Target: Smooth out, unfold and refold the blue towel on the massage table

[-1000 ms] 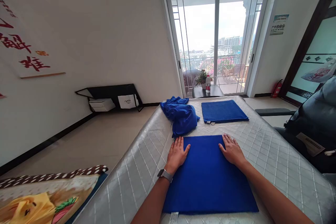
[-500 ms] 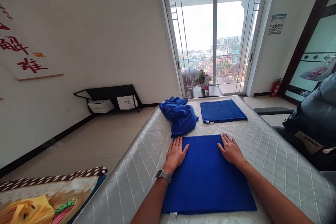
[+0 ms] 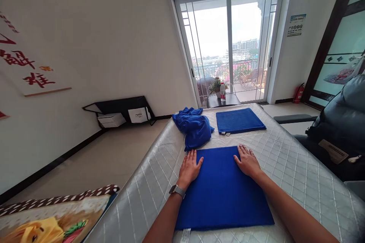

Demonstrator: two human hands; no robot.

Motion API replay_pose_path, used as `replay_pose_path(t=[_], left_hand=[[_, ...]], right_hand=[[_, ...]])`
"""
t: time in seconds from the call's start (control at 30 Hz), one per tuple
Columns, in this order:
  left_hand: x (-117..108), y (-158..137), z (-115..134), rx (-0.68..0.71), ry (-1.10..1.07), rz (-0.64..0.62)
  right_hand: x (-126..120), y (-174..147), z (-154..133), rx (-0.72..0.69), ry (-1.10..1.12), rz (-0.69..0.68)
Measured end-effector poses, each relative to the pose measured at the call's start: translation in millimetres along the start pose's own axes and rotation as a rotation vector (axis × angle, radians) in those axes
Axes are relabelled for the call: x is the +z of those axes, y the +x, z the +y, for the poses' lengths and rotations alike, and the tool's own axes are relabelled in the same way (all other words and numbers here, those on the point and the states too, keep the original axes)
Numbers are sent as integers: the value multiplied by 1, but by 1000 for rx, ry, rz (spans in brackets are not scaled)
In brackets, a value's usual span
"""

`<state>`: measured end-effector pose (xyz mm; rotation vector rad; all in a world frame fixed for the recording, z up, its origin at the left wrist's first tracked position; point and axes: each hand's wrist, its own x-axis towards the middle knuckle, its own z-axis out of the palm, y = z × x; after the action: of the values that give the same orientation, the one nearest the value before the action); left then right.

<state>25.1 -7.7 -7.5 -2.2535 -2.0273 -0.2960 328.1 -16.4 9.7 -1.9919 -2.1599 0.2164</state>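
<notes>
A flat blue cloth (image 3: 221, 193) lies in front of me on a quilted, silvery mattress (image 3: 299, 167), with a white tag (image 3: 185, 235) sticking out at its near left corner. My left hand (image 3: 189, 167) rests palm down on the cloth's far left corner, fingers stretched out. On the far right corner lies my right hand (image 3: 247, 161), also flat with its fingers extended and the thumb spread. Neither hand grips anything. Just past my left fingertips is a crumpled blue cloth heap (image 3: 195, 127). A folded blue cloth stack (image 3: 240, 120) sits beyond my right hand.
Past the mattress's far edge stands a small dark table (image 3: 224, 101) with a bottle (image 3: 222, 92) and a potted plant. A black leather chair (image 3: 339, 110) is at the right. Printed bedding (image 3: 57, 212) shows low on the left, and a black rack (image 3: 122, 112) stands by the wall.
The view has shifted slightly. Both hands stay flat at the far corners of the blue cloth, and the cloths keep their places.
</notes>
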Motion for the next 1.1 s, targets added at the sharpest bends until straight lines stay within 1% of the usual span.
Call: replay_pose_path(t=[0.17, 0.3, 0.37, 0.43, 0.5, 0.53, 0.6, 0.73, 0.8, 0.83, 0.9, 0.97, 1.03, 1.1], left_hand=[[-2, 0, 1, -6, 6, -39], [-5, 0, -5, -14, 21, -87], [-7, 0, -7, -15, 55, -76], [-10, -1, -3, -25, 92, -48], [-13, -2, 12, -18, 117, -13], [-14, -2, 24, 6, 118, 5], [-14, -1, 59, 111, 87, 37], [-6, 10, 140, 370, -77, 50], [2, 20, 171, 443, -152, 50], [6, 24, 181, 461, -182, 48], [12, 30, 190, 470, -223, 44], [16, 31, 187, 445, -225, 35], [16, 27, 175, 404, -205, 17], [13, 21, 156, 356, -177, -4]], right_hand=[[-2, -2, 0, 1, 12, 5], [-1, -3, 1, 0, 24, 12], [-1, -3, 1, -1, 30, 11], [0, -2, 2, -2, 37, 10], [1, -2, 2, -1, 39, 13], [1, -1, 2, -1, 38, 17], [2, -1, 2, -1, 35, 28], [6, -1, 5, -22, 1, 35], [8, -1, 7, -50, -31, 31], [8, -1, 8, -63, -45, 30], [9, -1, 10, -75, -56, 31], [9, 0, 9, -66, -48, 29], [8, 1, 8, -49, -32, 25], [6, 2, 6, -29, -13, 29]])
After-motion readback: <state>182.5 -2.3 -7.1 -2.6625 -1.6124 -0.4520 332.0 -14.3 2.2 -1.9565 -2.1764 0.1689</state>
